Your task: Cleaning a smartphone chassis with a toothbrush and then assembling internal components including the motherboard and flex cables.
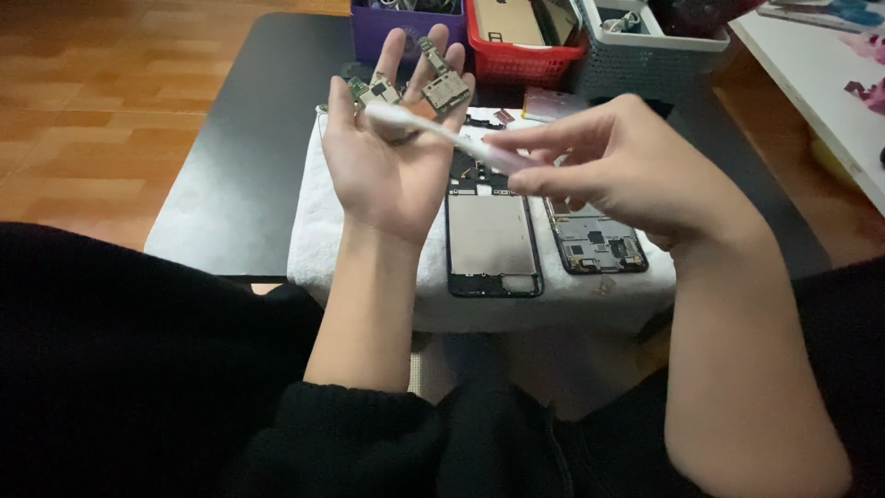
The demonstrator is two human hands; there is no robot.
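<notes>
Left hand [392,157] palm-up with circuit boards [433,85]; right hand [599,171] pinching white tool [433,129] over towel [309,231].

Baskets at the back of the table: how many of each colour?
Purple basket: 1
Red basket: 1
Grey basket: 1
Total: 3

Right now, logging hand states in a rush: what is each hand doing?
Left hand: open, palm up, small circuit boards resting on its fingers.
Right hand: closed on a white plastic tool.
</notes>
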